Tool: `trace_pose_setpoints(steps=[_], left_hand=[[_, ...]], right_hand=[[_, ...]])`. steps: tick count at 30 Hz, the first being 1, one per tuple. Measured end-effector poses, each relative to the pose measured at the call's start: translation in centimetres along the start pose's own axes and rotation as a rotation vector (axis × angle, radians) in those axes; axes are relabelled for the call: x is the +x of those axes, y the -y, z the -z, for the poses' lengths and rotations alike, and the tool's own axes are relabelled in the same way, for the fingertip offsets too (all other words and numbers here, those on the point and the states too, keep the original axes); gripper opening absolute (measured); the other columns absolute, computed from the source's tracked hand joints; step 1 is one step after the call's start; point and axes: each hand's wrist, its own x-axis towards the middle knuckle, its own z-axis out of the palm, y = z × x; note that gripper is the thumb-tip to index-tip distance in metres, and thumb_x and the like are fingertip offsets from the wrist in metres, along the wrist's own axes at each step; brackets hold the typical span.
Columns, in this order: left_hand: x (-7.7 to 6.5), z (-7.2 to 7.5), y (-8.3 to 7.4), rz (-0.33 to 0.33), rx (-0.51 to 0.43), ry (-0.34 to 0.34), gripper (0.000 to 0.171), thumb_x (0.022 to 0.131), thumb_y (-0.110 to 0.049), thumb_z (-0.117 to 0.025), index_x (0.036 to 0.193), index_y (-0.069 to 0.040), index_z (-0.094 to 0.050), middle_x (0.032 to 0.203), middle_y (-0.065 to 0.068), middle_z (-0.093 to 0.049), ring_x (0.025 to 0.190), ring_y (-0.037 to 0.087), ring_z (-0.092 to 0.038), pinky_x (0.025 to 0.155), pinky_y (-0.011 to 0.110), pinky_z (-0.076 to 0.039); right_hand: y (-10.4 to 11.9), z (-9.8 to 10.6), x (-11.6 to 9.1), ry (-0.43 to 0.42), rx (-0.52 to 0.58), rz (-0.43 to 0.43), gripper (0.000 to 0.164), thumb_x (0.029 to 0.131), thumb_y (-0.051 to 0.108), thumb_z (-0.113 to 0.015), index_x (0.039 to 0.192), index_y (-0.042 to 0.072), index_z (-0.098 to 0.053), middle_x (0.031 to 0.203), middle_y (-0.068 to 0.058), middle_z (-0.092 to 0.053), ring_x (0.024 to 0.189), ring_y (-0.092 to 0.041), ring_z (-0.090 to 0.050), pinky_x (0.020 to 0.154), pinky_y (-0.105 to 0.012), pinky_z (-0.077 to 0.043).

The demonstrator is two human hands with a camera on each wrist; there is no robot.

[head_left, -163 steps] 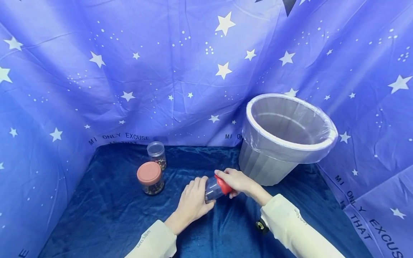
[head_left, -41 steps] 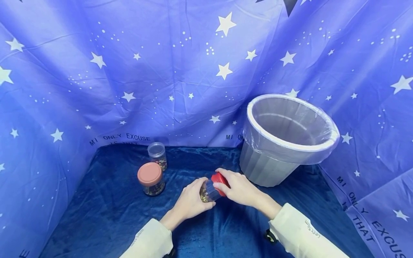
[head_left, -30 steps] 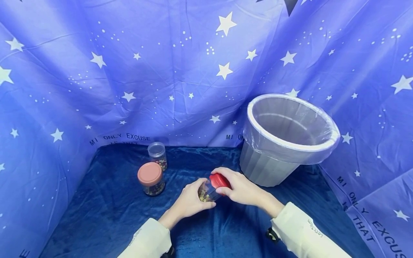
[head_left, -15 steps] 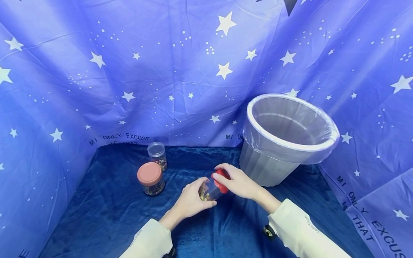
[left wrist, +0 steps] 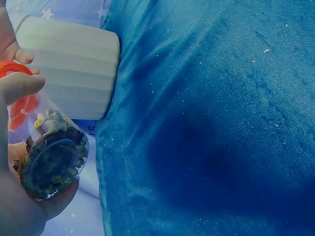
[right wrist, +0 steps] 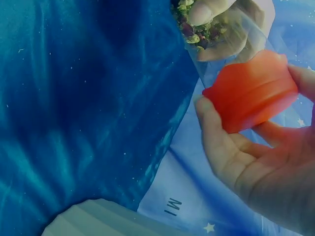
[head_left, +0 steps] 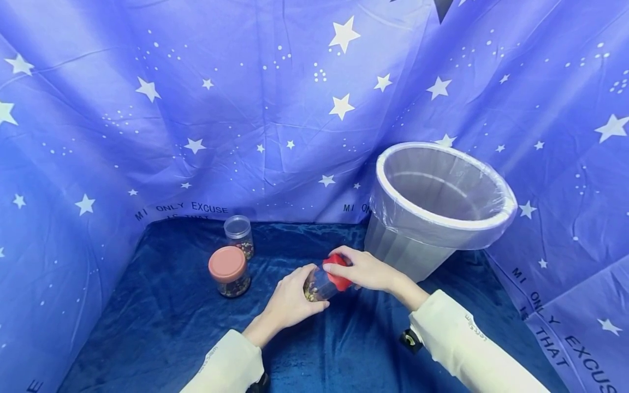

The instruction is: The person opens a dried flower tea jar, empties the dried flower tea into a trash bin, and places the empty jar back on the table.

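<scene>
We see left hand (head_left: 290,299) fingers curled round tilted clear jar (head_left: 320,285), likely steadying it; right hand (head_left: 372,272) pinches red lid (right wrist: 253,93) across sides, likely for purchase.

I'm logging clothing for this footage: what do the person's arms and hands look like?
The left sleeve and right sleeve are off-white with small grey lettering. Beside them show black devices: the right device has a pale curved mark, the left device is partly out of frame. The left hand and right hand are gloveless.
</scene>
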Motion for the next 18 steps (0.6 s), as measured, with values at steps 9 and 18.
trace_pose_setpoints(steps=[9,18], left_hand=[[0.26,0.09,0.05,0.004,-0.006,-0.005,0.072,0.074,-0.04,-0.082,0.134,-0.012,-0.054,0.12,0.006,-0.066,0.099,0.019,-0.065,0.083,0.038,-0.056],[0.32,0.25,-0.05,0.032,-0.035,0.008,0.075,0.074,-0.044,-0.081,0.136,-0.012,-0.053,0.127,0.008,-0.064,0.104,0.02,-0.064,0.087,0.039,-0.056]], right_hand=[[-0.09,0.15,0.01,-0.035,-0.049,0.079,0.05,0.093,0.045,-0.062,0.132,0.015,-0.057,0.105,-0.009,-0.068,0.08,-0.018,-0.061,0.065,-0.029,-0.051],[-0.44,0.56,-0.19,-0.046,-0.014,0.122,0.051,0.093,0.047,-0.063,0.133,0.017,-0.057,0.109,-0.008,-0.068,0.084,-0.017,-0.062,0.068,-0.029,-0.052]])
